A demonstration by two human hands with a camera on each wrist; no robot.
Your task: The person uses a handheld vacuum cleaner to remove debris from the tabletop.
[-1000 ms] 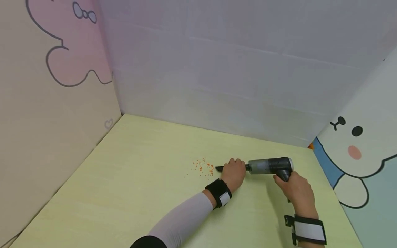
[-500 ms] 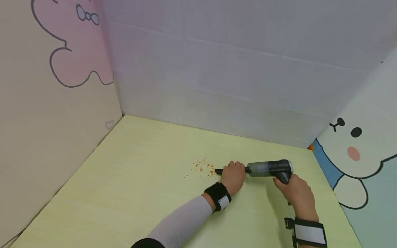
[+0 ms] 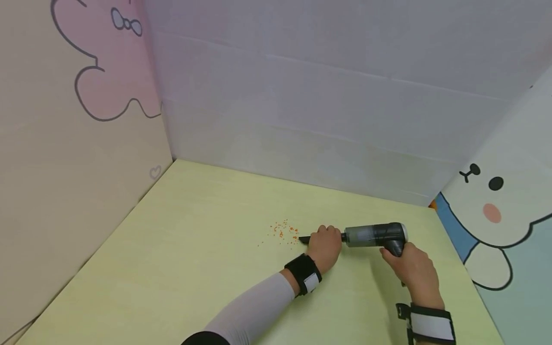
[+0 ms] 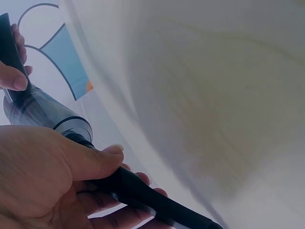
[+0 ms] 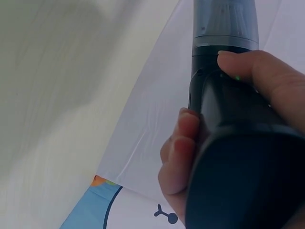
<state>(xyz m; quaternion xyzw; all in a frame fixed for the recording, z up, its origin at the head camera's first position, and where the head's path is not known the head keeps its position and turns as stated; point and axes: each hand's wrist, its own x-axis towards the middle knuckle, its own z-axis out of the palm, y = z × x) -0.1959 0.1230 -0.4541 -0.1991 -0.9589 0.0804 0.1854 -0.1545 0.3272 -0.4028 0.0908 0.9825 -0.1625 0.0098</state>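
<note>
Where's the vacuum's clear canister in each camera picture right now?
Head: right of centre, below mid-height, the clear canister.
Left wrist: near the left edge, around mid-height.
Right wrist: right of centre, cut by the top edge.
Shared landmark: the blue wall patch.

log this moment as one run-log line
left grip: holds black nozzle | right grip: holds handheld vacuum | orange bits: scattered on table near nozzle

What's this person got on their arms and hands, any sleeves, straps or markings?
The left hand and right hand are bare. On the left there's a pale grey sleeve and a black left strap with a whitish patch. The right wrist has a black right strap with a broader whitish patch and a small black piece jutting from one side.
</note>
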